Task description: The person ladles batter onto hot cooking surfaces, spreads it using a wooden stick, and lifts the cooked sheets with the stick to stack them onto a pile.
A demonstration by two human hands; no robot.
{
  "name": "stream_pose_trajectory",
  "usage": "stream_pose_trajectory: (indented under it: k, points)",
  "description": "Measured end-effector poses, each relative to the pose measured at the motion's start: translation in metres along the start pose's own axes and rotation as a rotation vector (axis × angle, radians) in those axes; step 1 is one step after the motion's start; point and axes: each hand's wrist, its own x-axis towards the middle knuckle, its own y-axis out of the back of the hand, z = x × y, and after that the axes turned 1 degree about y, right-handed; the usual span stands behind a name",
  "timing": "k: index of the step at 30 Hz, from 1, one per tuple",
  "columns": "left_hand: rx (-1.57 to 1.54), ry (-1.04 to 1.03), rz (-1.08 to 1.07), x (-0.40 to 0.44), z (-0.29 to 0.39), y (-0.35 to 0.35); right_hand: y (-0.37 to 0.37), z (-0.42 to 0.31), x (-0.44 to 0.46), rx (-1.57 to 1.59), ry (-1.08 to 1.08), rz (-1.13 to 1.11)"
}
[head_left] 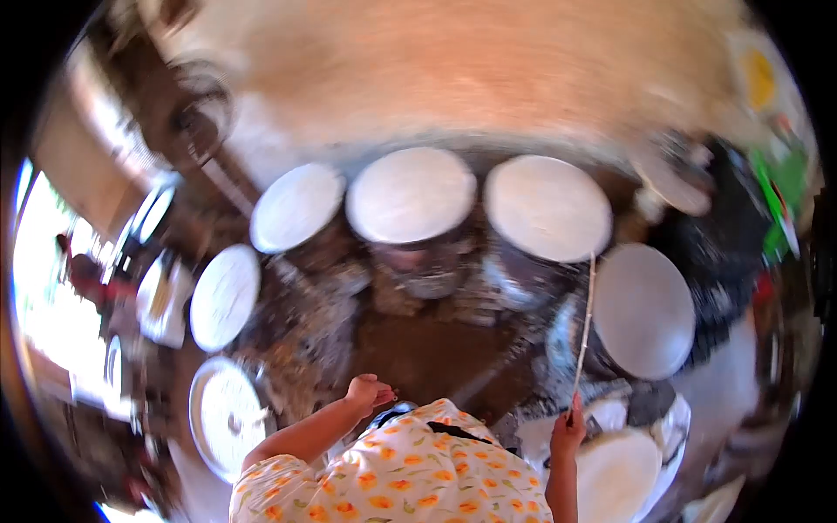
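Observation:
My right hand [568, 425] is closed round the lower end of a long thin stick [585, 336]. The stick points up and away, and its tip meets the near rim of a white round top [547, 209] in the picture; whether it touches I cannot tell. To the right of the stick is a greyer round top [643, 312]. My left hand [370, 392] is in front of my body with its fingers loosely stretched and nothing visible in them. Below my right hand lies a pale flat round [617, 478].
More white round tops stand in an arc on dark bases: one in the middle [411, 195], one left of it [298, 207], another farther left [225, 298]. A round tray [225, 418] is at lower left. A fan [196, 118] stands at upper left, black plastic [719, 218] at right.

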Motion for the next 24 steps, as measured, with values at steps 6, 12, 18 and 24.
stream_pose_trajectory:
  k: [6, 12, 18, 24]
  points:
    - [-0.653, 0.323, 0.290, 0.069, -0.149, 0.191, -0.110, -0.054, 0.019, -0.185, 0.549, -0.122]
    - [-1.049, 0.285, 0.561, 0.063, -0.165, 0.283, -0.227, -0.149, -0.030, -0.074, 0.389, -0.470]
    - [-1.465, 0.009, -0.013, 0.124, -0.138, 0.344, -0.318, -0.181, -0.048, -0.190, 0.377, -0.649]
    - [-1.999, -0.347, 0.439, 0.092, -0.104, 0.424, -0.368, -0.199, -0.061, -0.194, 0.507, -0.801]
